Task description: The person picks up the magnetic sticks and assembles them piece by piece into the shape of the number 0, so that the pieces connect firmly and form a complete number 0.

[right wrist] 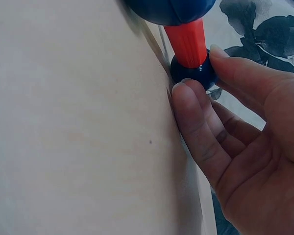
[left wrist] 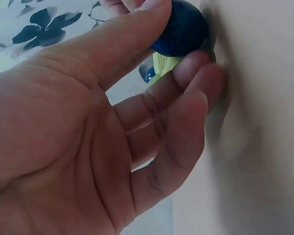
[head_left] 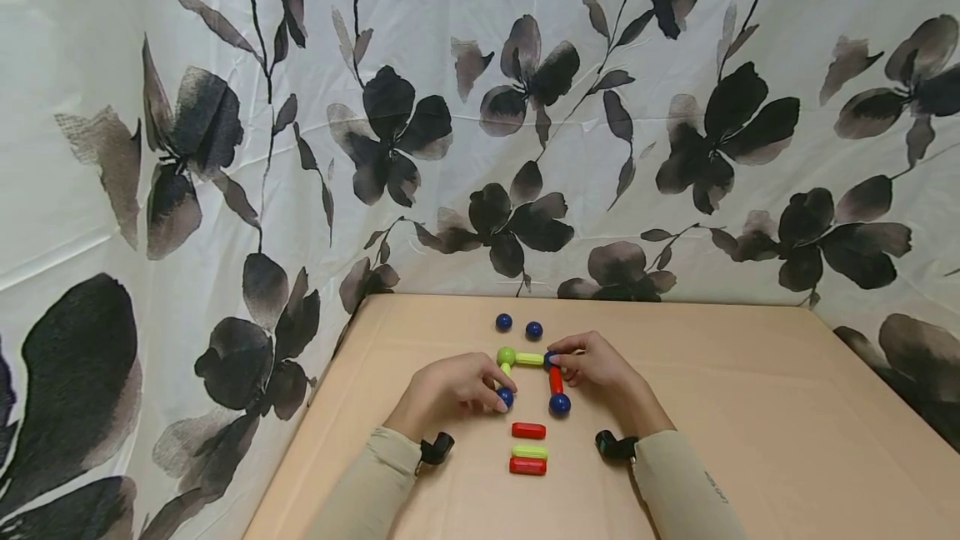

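On the table lies a joined shape of balls and rods. A green ball [head_left: 506, 356] forms its far left corner, with a yellow-green rod [head_left: 529, 359] running right to a blue ball [right wrist: 193, 73]. My right hand [head_left: 600, 367] pinches that blue ball between thumb and fingers. From it a red rod [head_left: 556, 380] leads toward me to another blue ball [head_left: 559, 404]. My left hand [head_left: 459, 383] pinches the near left blue ball [left wrist: 182, 30], at the end of a second yellow-green rod [head_left: 506, 369] that the fingers partly cover.
Two loose blue balls, a left one [head_left: 504, 322] and a right one [head_left: 534, 330], lie beyond the shape. Nearer me are a red rod [head_left: 528, 431], a yellow-green rod [head_left: 529, 451] and another red rod [head_left: 528, 467]. A flowered cloth [head_left: 495, 148] hangs behind the table [head_left: 750, 423].
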### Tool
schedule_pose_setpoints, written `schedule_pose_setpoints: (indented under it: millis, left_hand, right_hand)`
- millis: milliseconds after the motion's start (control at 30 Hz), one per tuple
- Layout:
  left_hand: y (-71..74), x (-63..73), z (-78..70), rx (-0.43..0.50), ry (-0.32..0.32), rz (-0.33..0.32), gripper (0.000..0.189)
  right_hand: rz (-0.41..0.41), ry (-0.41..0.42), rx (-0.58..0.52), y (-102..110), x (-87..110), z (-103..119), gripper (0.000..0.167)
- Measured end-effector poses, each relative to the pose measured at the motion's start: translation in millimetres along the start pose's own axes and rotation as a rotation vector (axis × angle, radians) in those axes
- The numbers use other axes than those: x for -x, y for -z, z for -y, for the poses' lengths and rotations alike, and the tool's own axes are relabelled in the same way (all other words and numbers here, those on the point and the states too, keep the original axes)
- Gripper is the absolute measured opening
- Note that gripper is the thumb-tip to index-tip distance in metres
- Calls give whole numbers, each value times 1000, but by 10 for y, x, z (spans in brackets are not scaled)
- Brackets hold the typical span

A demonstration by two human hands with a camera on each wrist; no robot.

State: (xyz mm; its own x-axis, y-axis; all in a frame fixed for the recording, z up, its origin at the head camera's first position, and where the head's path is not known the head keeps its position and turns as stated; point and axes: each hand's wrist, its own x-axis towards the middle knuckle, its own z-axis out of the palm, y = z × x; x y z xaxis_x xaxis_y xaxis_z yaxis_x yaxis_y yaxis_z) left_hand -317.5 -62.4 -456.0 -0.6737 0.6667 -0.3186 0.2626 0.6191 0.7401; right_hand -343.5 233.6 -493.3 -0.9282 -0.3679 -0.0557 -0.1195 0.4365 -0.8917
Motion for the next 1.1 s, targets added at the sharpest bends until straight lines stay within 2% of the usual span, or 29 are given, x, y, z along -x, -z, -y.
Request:
schedule_pose_setpoints:
  millis: [267, 400, 833, 1100]
  left_hand:
    - [-44, -43, -18, -126, 16, -60, 34]
    - [-50, -51, -22, -176, 17, -84, 32]
    - [-59, -48, -54, -201, 37, -131, 28]
    - [-16, -7, -58, -178, 3, -127, 34]
  right_hand:
    - [2, 0, -2, 5, -6, -9, 27]
    - [5, 7, -8, 7, 1, 9, 28]
    - [5, 2, -19, 3, -1, -10, 30]
    - [-7, -19, -16, 2, -27, -58, 28]
